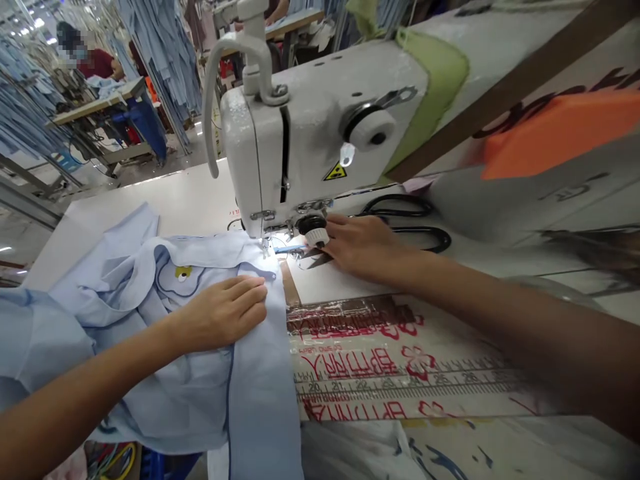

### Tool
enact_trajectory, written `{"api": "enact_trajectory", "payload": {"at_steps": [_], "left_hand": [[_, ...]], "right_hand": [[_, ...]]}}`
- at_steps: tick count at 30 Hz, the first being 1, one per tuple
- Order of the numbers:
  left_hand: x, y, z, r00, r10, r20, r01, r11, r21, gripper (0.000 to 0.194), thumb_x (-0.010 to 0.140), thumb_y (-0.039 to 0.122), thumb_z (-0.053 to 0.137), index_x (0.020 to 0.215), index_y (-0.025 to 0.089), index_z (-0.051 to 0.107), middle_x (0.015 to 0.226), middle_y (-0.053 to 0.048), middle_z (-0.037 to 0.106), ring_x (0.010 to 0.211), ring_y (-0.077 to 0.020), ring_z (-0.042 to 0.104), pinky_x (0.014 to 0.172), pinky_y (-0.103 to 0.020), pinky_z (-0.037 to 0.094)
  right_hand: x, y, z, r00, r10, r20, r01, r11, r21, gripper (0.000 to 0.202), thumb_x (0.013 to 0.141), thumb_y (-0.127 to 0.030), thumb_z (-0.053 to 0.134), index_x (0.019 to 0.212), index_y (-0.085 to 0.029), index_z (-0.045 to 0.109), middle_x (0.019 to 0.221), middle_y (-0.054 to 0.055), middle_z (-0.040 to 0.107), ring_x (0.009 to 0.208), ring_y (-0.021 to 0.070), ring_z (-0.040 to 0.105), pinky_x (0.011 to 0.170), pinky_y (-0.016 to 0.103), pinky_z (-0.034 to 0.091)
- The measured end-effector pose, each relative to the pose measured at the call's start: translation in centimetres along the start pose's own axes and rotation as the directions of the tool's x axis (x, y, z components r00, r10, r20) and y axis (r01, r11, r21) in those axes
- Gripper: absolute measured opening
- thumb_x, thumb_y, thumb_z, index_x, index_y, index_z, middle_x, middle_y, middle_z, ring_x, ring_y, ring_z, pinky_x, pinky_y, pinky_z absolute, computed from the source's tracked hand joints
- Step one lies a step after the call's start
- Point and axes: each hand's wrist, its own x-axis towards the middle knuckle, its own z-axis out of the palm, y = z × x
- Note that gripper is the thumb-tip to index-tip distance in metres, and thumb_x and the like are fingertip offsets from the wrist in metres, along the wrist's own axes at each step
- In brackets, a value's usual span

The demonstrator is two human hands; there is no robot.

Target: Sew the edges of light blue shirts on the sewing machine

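A light blue garment [265,387] with dark piping and a small bear-like patch [183,274] lies under the sewing machine's needle area [266,247]. On it, just in front of the needle, my left hand [227,313] presses the cloth with fingers curled together; the thumb is hidden. My right hand [357,247] reaches in beside the needle from the right, its fingertips partly hidden behind a white knob [317,236]. A narrow blue strip [290,249] runs from the needle towards those fingertips. Black-handled scissors [423,230] lie beneath the right hand, blades pointing left.
The white sewing machine head [310,133] stands over the table [100,207]. A printed ruler [400,385] is taped along the front edge. An orange piece [560,133] sits on the machine at right. Behind are hanging blue garments [160,53] and a person [95,63] at another table.
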Motion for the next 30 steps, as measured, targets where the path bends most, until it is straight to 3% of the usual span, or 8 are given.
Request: {"api": "enact_trajectory", "payload": {"at_steps": [4, 7, 9, 12, 16, 24, 28, 30], "left_hand": [[-2.0, -0.6, 0.4, 0.942, -0.304, -0.14, 0.243, 0.909, -0.338, 0.007, 0.087, 0.019, 0.042, 0.083, 0.014, 0.044, 0.105, -0.013, 0.061, 0.101, -0.0195, 0.058, 0.081, -0.032, 0.053], [-3.1, -1.1, 0.3, 0.832, -0.524, -0.183, 0.426, 0.814, -0.394, 0.016, 0.085, 0.027, 0.047, 0.097, 0.016, 0.046, 0.105, -0.007, 0.062, 0.094, -0.0169, 0.061, 0.076, -0.026, 0.052], [-3.3, -1.3, 0.1, 0.803, -0.573, -0.164, 0.496, 0.795, -0.348, 0.022, 0.087, 0.025, 0.044, 0.108, 0.017, 0.048, 0.103, -0.004, 0.063, 0.093, -0.0157, 0.061, 0.077, -0.023, 0.051], [-2.7, -1.1, -0.2, 0.884, -0.445, -0.143, 0.377, 0.86, -0.344, 0.028, 0.091, 0.022, 0.035, 0.114, 0.015, 0.049, 0.111, -0.009, 0.061, 0.103, -0.0178, 0.058, 0.088, -0.028, 0.049], [-1.3, -0.3, 0.1, 0.987, -0.151, -0.062, 0.131, 0.957, -0.258, 0.031, 0.092, 0.016, 0.032, 0.117, 0.004, 0.048, 0.118, -0.019, 0.055, 0.12, -0.0253, 0.045, 0.098, -0.042, 0.043], [-0.1, 0.5, 0.9, 0.997, -0.081, -0.016, 0.076, 0.981, -0.178, 0.029, 0.091, 0.01, 0.032, 0.107, 0.002, 0.054, 0.113, -0.019, 0.058, 0.116, -0.0267, 0.047, 0.095, -0.041, 0.046], [-0.4, 0.4, 0.8, 0.998, -0.051, -0.032, 0.044, 0.98, -0.192, 0.026, 0.09, 0.01, 0.033, 0.103, 0.003, 0.054, 0.109, -0.018, 0.06, 0.117, -0.0258, 0.047, 0.094, -0.04, 0.047], [-0.5, 0.3, 0.8, 0.999, -0.035, -0.037, 0.028, 0.983, -0.18, 0.025, 0.09, 0.01, 0.033, 0.104, 0.004, 0.054, 0.108, -0.018, 0.061, 0.117, -0.0254, 0.047, 0.093, -0.04, 0.047]], "right_hand": [[-2.9, 0.1, -0.7, 0.997, 0.019, -0.076, -0.025, 0.997, -0.078, 0.031, 0.082, -0.008, 0.033, 0.093, -0.015, 0.061, 0.095, 0.011, 0.062, 0.082, 0.0195, 0.056, 0.049, 0.026, 0.035], [-3.4, -3.1, -1.0, 0.953, -0.248, -0.175, 0.266, 0.96, 0.091, 0.035, 0.089, -0.009, 0.031, 0.113, -0.014, 0.055, 0.109, 0.011, 0.06, 0.097, 0.0189, 0.055, 0.07, 0.031, 0.047], [-3.3, -5.6, -1.4, 0.9, -0.389, -0.196, 0.429, 0.868, 0.25, 0.036, 0.09, -0.01, 0.032, 0.119, -0.013, 0.052, 0.125, 0.012, 0.052, 0.115, 0.0195, 0.045, 0.09, 0.036, 0.043], [-3.8, -7.6, -2.0, 0.853, -0.487, -0.188, 0.52, 0.766, 0.377, 0.03, 0.091, -0.015, 0.035, 0.107, -0.013, 0.06, 0.131, 0.011, 0.047, 0.124, 0.022, 0.036, 0.1, 0.038, 0.035], [-5.4, -7.4, -2.4, 0.847, -0.494, -0.197, 0.53, 0.749, 0.397, 0.029, 0.089, -0.013, 0.035, 0.102, -0.012, 0.061, 0.125, 0.01, 0.052, 0.123, 0.0233, 0.038, 0.102, 0.04, 0.035], [-5.1, -7.2, -2.5, 0.852, -0.48, -0.209, 0.517, 0.713, 0.473, 0.024, 0.089, -0.013, 0.036, 0.094, -0.018, 0.06, 0.099, 0.005, 0.063, 0.103, 0.0155, 0.052, 0.092, 0.035, 0.042], [-4.0, -5.4, -2.1, 0.925, -0.244, -0.29, 0.361, 0.804, 0.473, 0.021, 0.087, -0.015, 0.039, 0.1, -0.016, 0.056, 0.103, 0.007, 0.062, 0.088, 0.0141, 0.057, 0.067, 0.026, 0.047], [-2.7, -4.5, -1.8, 0.963, -0.135, -0.235, 0.219, 0.898, 0.382, 0.03, 0.081, -0.013, 0.043, 0.11, -0.014, 0.053, 0.103, 0.009, 0.061, 0.08, 0.0154, 0.058, 0.054, 0.025, 0.042]]}}
